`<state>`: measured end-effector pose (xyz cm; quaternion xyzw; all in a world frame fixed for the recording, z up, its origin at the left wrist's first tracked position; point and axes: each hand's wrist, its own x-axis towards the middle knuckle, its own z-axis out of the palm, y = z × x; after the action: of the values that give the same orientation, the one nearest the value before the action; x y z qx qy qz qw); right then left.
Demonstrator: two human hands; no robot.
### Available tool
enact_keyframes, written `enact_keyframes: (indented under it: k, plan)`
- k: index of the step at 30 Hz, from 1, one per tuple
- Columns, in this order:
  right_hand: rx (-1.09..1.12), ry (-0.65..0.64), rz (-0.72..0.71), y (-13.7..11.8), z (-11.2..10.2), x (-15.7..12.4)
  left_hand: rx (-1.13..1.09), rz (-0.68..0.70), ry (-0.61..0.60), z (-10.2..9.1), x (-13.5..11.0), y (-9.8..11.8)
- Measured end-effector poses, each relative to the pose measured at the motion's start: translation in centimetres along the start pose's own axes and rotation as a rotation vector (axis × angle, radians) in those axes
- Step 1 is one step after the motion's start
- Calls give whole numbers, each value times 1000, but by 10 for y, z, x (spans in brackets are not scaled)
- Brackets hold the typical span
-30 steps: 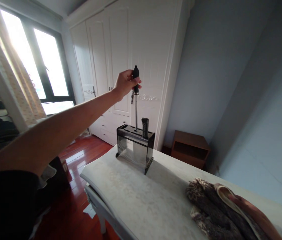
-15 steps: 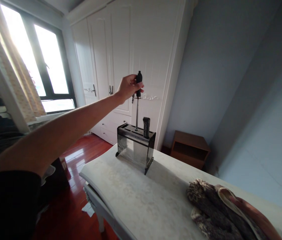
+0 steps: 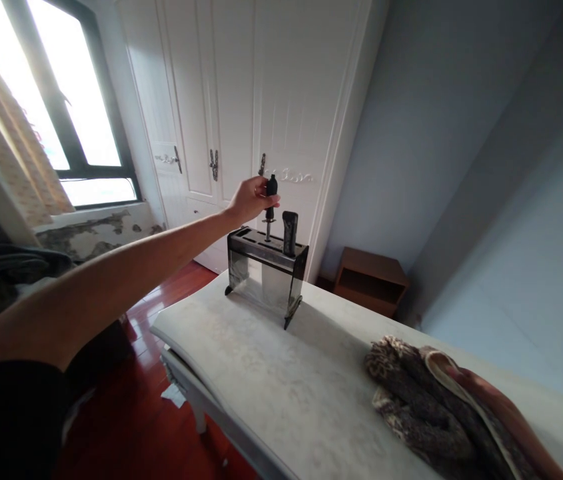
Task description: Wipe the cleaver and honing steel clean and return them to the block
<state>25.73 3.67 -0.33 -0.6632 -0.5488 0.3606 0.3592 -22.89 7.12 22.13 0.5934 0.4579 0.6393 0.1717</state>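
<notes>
My left hand [image 3: 252, 200] grips the black handle of a sharpening steel [image 3: 268, 231]. The steel stands upright, its metal rod mostly down inside a knife block [image 3: 266, 252] with a dark slotted top and clear side walls. A second black handle [image 3: 290, 232] sticks up from the block's right end. At the lower right, my right hand [image 3: 444, 365] rests against a bunched dark brown and cream cloth [image 3: 416, 407]. Folds of the cloth hide its fingers.
The block stands on a table [image 3: 256, 373] with a pale patterned cover. Behind it rises a white wardrobe [image 3: 301, 100]. A brown open-fronted cabinet [image 3: 371, 273] sits by the blue wall. Dark fabric [image 3: 6, 280] lies at the left, below the window [image 3: 76, 80].
My left hand has moved down with the sharpening steel, and most of the rod has sunk into the knife block. The right hand stays by the cloth. The view has shifted slightly.
</notes>
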Motion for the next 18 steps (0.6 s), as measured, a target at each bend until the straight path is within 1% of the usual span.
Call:
enact_keyframes:
  k: [3,8,10,13,15,18]
  plan:
    - [78,-58,76,0,-4,0,17,-47,23,1,-8,-13]
    - [101,-81,76,-2,-6,-2,44,-89,6,1,-18,-27]
    - [88,-73,83,-3,-6,-3,68,-81,8,0,-20,-30]
    - [174,-84,121,-4,-4,-6,100,-66,11,0,-23,-31]
    - [230,-93,124,-4,-3,-9,121,-64,19,0,-24,-31]
    - [254,-109,106,-6,-2,-11,149,-74,43,-1,-24,-31]
